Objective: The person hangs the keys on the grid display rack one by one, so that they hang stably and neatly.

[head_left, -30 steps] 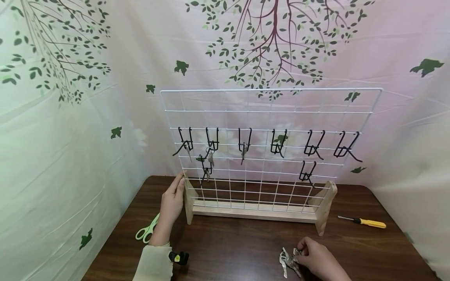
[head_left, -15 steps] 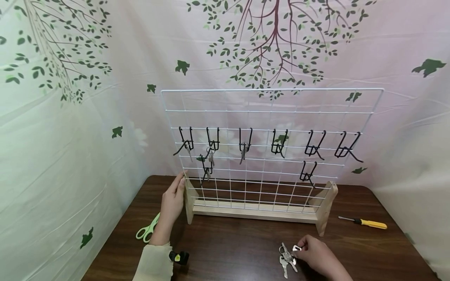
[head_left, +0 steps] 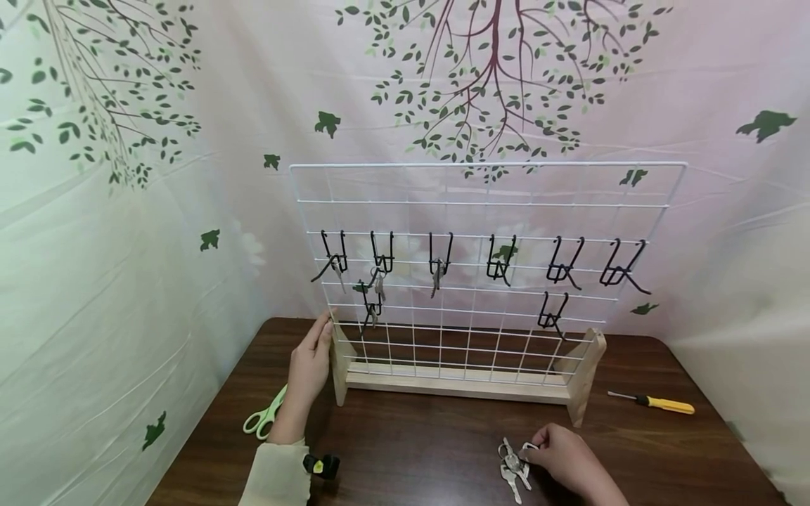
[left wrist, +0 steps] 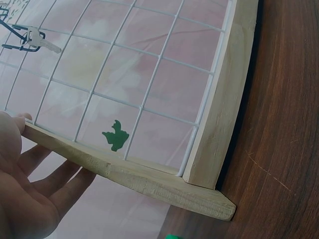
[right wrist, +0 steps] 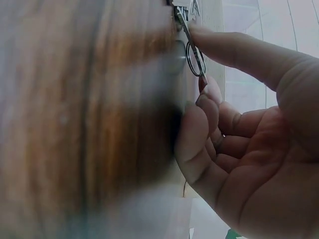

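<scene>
Head view: lower right, the right grip (head_left: 565,455) pinches the keys (head_left: 514,464). Left wrist view: lower left, the left grip (left wrist: 35,194) clasps the wooden post (left wrist: 127,176), best braced firmly. Right wrist view: keys top centre; a light fingertip pinch should suit.

Shiny metal keys (head_left: 512,461), glossy wood table (head_left: 405,450)

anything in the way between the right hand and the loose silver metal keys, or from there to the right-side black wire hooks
Nothing visible blocks either: the right hand pinches the loose silver metal keys at one edge, and the pale wooden base bar runs low, well below those black wire hooks.
</scene>
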The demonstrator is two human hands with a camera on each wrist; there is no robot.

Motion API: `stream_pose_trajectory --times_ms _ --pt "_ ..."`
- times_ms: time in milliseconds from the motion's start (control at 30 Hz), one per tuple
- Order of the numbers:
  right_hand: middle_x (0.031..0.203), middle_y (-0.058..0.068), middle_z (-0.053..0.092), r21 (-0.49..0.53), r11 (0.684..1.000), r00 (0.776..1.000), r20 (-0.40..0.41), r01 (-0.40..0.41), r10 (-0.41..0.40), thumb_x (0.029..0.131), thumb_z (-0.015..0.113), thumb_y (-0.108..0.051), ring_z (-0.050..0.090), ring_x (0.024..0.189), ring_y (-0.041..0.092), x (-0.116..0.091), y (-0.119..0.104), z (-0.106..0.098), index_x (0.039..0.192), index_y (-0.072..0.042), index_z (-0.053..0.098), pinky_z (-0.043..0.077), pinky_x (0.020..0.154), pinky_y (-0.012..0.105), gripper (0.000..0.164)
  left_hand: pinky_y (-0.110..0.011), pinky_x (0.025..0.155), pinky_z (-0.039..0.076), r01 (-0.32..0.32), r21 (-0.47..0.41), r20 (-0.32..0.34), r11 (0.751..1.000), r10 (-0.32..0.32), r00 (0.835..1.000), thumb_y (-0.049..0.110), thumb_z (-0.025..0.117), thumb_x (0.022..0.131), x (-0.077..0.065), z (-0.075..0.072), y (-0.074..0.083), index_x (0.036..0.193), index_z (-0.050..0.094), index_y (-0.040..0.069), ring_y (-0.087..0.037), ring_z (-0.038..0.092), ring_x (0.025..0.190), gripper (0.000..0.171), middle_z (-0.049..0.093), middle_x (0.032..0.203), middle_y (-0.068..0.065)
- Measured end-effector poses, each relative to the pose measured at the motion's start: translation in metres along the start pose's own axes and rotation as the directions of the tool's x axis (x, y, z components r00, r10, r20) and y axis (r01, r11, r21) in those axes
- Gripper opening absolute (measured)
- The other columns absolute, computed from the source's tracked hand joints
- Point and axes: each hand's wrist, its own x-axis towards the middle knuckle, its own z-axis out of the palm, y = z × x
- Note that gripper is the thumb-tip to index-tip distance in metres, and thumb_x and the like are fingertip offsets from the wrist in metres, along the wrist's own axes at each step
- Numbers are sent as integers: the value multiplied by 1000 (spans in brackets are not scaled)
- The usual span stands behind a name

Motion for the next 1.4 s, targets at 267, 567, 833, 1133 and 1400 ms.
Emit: stream_pose_trajectory --times_ms 267,567,833,1133,1400 --pt "65 -6 50 96 993 992 106 66 -76 87 85 -24 49 55 9 1 5 -3 74 -11 62 40 52 23 30 -66 116 47 -7 1 10 1000 7 1000 39 50 115 -2 -2 -2 155 58 26 -38 58 145 43 60 157 -13" --pt "63 -7 50 128 987 983 140 100 -118 90 84 -25 47 53 9 -2 7 -4 71 -10 63 40 49 23 32 -66 115 48 -20 -2 11 1000 20 1000 38 51 114 -3 -3 -4 154 60 29 -38 59 144 42 61 155 -14" --pt "59 -9 46 101 992 989 119 78 -90 92 82 -24 44 54 7 -6 3 -3 68 -10 62 37 51 23 34 -67 117 46 -23 -6 16 1000 23 1000 37 51 114 -3 -6 -3 154 60 25 -38 58 145 42 61 155 -14" --pt "84 5 79 173 983 990 114 60 -81 96 69 -9 59 63 12 -9 -2 0 76 -4 64 48 54 26 22 -68 116 47 -30 -2 21 1000 30 999 37 51 115 -4 -8 -3 155 59 26 -39 57 145 42 60 155 -16" --pt "85 4 79 198 977 995 47 76 -87 96 74 -10 67 64 15 -13 -5 3 84 -3 67 55 55 27 15 -67 115 47 -28 -7 26 1000 28 999 37 51 115 -4 -10 -3 154 60 27 -39 58 145 42 61 155 -14"
